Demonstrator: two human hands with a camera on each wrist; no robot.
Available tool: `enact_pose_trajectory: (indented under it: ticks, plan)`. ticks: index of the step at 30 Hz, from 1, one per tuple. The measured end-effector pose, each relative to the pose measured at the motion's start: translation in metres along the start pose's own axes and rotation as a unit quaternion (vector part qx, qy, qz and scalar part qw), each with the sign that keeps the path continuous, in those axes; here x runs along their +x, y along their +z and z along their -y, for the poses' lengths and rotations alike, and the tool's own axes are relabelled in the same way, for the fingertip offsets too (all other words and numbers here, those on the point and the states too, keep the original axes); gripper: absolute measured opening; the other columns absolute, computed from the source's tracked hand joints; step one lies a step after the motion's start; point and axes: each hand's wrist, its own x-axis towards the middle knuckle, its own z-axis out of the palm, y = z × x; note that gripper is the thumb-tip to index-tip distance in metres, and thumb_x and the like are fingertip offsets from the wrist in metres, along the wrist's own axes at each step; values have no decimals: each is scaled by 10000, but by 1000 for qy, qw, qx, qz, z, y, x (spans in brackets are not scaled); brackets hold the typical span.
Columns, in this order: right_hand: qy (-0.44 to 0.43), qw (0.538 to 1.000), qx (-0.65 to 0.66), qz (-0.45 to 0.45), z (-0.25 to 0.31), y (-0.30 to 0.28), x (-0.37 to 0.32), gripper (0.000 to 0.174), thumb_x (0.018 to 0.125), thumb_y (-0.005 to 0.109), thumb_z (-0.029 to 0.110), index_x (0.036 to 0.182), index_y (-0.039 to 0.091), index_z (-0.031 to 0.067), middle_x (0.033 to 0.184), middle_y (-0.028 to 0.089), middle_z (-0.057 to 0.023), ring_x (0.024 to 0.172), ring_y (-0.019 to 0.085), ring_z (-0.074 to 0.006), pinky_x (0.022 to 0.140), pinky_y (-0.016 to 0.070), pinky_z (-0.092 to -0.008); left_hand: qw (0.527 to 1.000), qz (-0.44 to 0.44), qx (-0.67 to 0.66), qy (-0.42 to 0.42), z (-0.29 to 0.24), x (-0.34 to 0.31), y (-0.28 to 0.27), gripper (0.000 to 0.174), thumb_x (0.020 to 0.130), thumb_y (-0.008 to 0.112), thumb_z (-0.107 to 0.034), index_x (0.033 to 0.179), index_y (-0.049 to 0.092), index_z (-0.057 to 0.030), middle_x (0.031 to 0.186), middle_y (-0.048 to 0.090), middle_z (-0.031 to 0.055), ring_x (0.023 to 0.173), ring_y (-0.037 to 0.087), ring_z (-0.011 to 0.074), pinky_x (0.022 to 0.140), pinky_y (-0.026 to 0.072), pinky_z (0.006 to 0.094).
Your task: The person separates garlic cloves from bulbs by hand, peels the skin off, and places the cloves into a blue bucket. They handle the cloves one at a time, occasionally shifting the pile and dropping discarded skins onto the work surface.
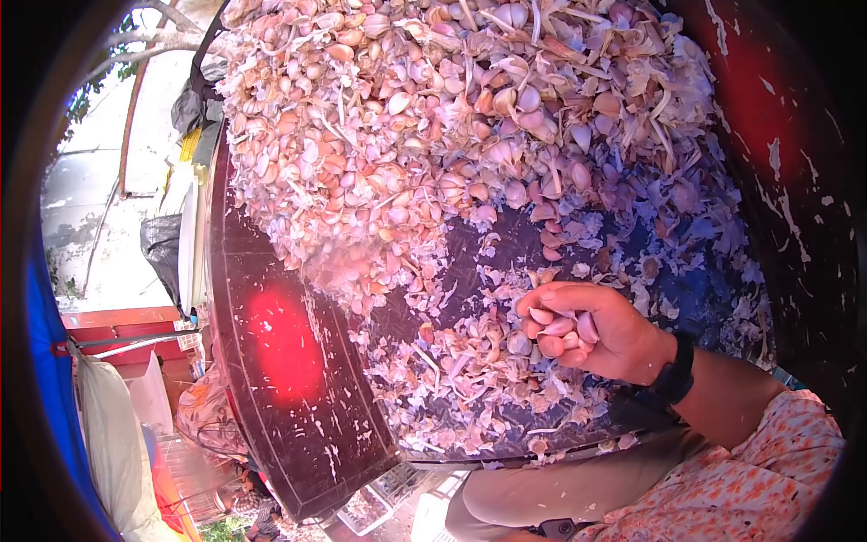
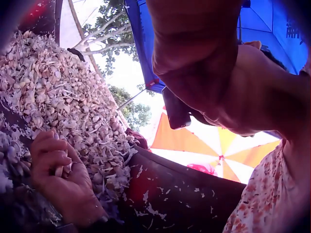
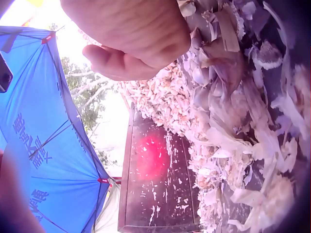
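A big heap of pinkish garlic cloves and papery skins (image 1: 433, 117) covers a dark tray-like table (image 1: 280, 361). My right hand (image 1: 587, 330), with a black band at the wrist, hovers over the loose skins at the near edge. Its fingers are curled round several garlic cloves (image 1: 560, 327). The left wrist view shows the same hand (image 2: 58, 170) beside the heap (image 2: 58, 92). In the right wrist view the hand (image 3: 131, 34) is close above skins and cloves (image 3: 233, 121). My left hand (image 2: 194, 53) shows only as a blurred bulk, raised away from the table, fingers hidden.
The table's raised dark rim (image 1: 298, 470) runs along the left and near sides, flecked with skin bits. A blue umbrella (image 3: 43, 136) and an orange one (image 2: 204, 145) stand overhead. Bags and boxes (image 1: 117, 425) lie on the ground to the left.
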Motion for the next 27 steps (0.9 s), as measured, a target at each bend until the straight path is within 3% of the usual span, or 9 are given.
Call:
enact_pose_trajectory:
  ticks: [4, 9, 14, 16, 17, 19, 21, 24, 27]
  plan:
    - [3, 1000, 1, 2, -1, 5, -2, 227, 884, 527, 217, 948, 581, 6, 772, 558, -59, 581, 538, -103, 380, 346, -180, 995, -7, -48, 91, 27, -6, 2, 182, 858, 568, -13, 995, 575, 105, 993, 608, 300, 865, 654, 351, 706, 540, 388]
    - [3, 1000, -17, -1, -4, 9, -3, 223, 879, 529, 206, 956, 577, 2, 779, 561, -59, 561, 512, -87, 384, 362, -161, 914, -60, -342, 209, 47, -14, 28, 171, 871, 559, -20, 960, 607, 119, 973, 603, 309, 824, 647, 363, 702, 538, 397]
    - [35, 997, -18, 66, -6, 4, -6, 260, 871, 542, 208, 1002, 544, -16, 825, 527, -85, 568, 444, -74, 384, 342, -143, 944, -10, -325, 58, 21, -35, 28, 217, 838, 609, -43, 993, 596, 108, 939, 620, 289, 790, 652, 381, 656, 541, 426]
    - [33, 996, -38, 79, -11, 16, -21, 271, 869, 553, 213, 1013, 546, -17, 842, 531, -69, 554, 418, -64, 386, 332, -145, 950, -235, -203, 34, 23, -56, 60, 212, 748, 647, 38, 949, 582, 54, 705, 644, 194, 547, 656, 247, 488, 550, 343]
    - [46, 994, -35, 94, -14, 20, -32, 265, 872, 547, 211, 1007, 552, -18, 840, 542, -69, 551, 419, -66, 388, 336, -146, 955, -263, -133, 14, 26, -77, 65, 305, 756, 663, -24, 1025, 535, 38, 689, 641, 198, 526, 647, 273, 482, 552, 376]
    - [41, 992, -50, 104, -24, 30, -67, 255, 878, 540, 221, 1006, 560, 2, 838, 550, -72, 595, 488, -80, 389, 354, -153, 897, -426, -108, -50, 28, -104, 98, 353, 768, 664, -71, 1084, 532, 15, 764, 620, 215, 522, 613, 257, 484, 551, 350]
    - [42, 994, -56, 83, -32, 35, -111, 250, 882, 537, 224, 1007, 562, 9, 838, 552, -75, 613, 510, -89, 389, 361, -156, 869, -467, -156, -54, 31, -109, 117, 364, 756, 663, -64, 1090, 543, 20, 831, 613, 198, 537, 597, 241, 478, 540, 332]
    - [42, 996, -48, 61, -41, 30, -184, 254, 885, 524, 214, 1016, 558, -1, 855, 530, -104, 593, 483, -90, 375, 349, -165, 860, -482, -148, -82, 20, -88, 149, 333, 744, 669, -65, 1049, 567, 25, 815, 619, 201, 542, 599, 239, 477, 533, 329]
    - [-2, 999, -50, 18, -44, 20, -261, 279, 879, 519, 219, 1029, 555, -13, 876, 515, -124, 572, 445, -96, 374, 346, -168, 907, -354, -203, -101, 14, -64, 177, 171, 766, 598, 76, 935, 618, 92, 837, 663, 149, 707, 658, 171, 676, 550, 283]
